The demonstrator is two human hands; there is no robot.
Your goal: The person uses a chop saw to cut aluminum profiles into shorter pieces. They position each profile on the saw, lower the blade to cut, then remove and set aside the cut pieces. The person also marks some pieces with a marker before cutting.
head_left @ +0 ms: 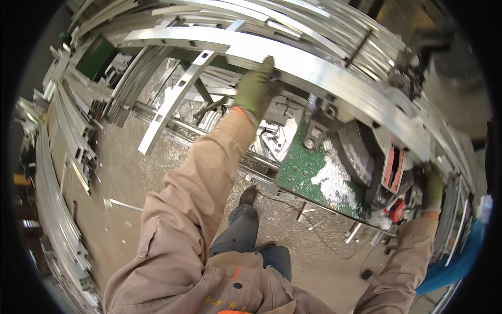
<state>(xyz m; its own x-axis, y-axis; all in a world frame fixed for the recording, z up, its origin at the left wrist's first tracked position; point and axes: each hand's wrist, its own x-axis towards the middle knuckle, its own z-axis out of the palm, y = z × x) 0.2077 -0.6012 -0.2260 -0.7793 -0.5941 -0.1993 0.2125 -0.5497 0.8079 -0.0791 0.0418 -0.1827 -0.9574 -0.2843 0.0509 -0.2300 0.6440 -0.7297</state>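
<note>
A long, bright aluminium profile (319, 78) runs across the bench from upper left to right. My left hand (256, 91), in a green work glove, grips it around its near edge, with the thumb up on its face. My right hand (432, 189), gloved too, is at the profile's right end beside the saw; its fingers are mostly hidden there. Under the right part of the profile sits a cutting saw (358, 152) with a dark curved base and a red-and-black part. Its green bed (298, 170) carries a heap of silvery metal chips (334, 180).
A slotted metal bar (178, 99) sticks out toward me from the bench. Offcuts (277, 136) fill the space below the profile. Long profiles are stacked behind the bench and on the left (57, 209). A thin cable (319, 235) lies on the chip-strewn floor (120, 167). Blue material (455, 261) shows at right.
</note>
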